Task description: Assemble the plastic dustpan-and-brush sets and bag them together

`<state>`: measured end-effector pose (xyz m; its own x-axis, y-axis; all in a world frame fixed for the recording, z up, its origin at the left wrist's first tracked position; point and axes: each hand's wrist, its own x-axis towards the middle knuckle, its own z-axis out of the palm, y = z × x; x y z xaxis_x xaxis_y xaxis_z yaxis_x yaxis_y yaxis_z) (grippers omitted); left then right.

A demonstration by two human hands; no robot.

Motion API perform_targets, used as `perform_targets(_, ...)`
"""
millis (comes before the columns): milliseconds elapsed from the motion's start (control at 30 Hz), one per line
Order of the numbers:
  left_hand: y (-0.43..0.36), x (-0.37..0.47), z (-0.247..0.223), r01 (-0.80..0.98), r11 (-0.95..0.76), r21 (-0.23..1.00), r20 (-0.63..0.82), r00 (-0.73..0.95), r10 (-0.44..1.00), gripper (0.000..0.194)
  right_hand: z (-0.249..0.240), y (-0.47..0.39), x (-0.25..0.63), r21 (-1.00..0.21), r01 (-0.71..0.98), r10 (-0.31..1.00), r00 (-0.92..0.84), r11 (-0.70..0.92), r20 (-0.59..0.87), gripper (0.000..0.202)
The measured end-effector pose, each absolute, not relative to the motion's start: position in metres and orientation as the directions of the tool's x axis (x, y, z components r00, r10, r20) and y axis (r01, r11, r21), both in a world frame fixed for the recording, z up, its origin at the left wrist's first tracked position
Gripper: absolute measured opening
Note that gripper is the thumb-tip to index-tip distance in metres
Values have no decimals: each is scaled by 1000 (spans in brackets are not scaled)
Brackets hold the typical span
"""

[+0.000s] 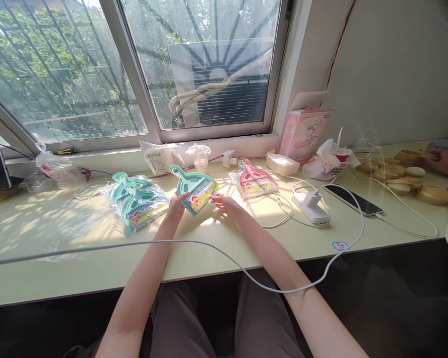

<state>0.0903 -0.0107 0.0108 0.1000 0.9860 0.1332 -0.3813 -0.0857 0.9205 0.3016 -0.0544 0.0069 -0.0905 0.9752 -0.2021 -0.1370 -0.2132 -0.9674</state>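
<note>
A teal dustpan and brush set (194,185) with a yellow printed card is held up above the table, tilted. My left hand (176,205) grips its lower left edge. At the card's right edge, the fingers of my right hand (224,202) are pinched on it. To the left lies a pile of teal dustpan sets (136,199) in clear plastic wrapping. Pink dustpan sets (254,180) with similar cards lie to the right, behind my right hand.
A white cable crosses over my forearms. On the right are a power strip (310,208), a phone (353,199), a pink box (304,132) and yellowish round pieces (392,171) near another person's hand. A lidded cup (200,159) stands by the window.
</note>
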Motion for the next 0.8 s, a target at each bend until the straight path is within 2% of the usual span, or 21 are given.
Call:
perform_targets(267,-17,96,12,-338,-106,935,187,214,959,82,2,-50,299,-960,-124,968,-53,-249,-244,31)
perform_targets(700,-17,95,14,-364,-84,928,167,201,965,70,18,-61,306,-958,-132,967,-39,-253,-250,27)
perform_targets(800,-17,97,16,-395,-83,915,184,225,957,66,20,-59,310,-968,-167,981,-78,-190,-179,23)
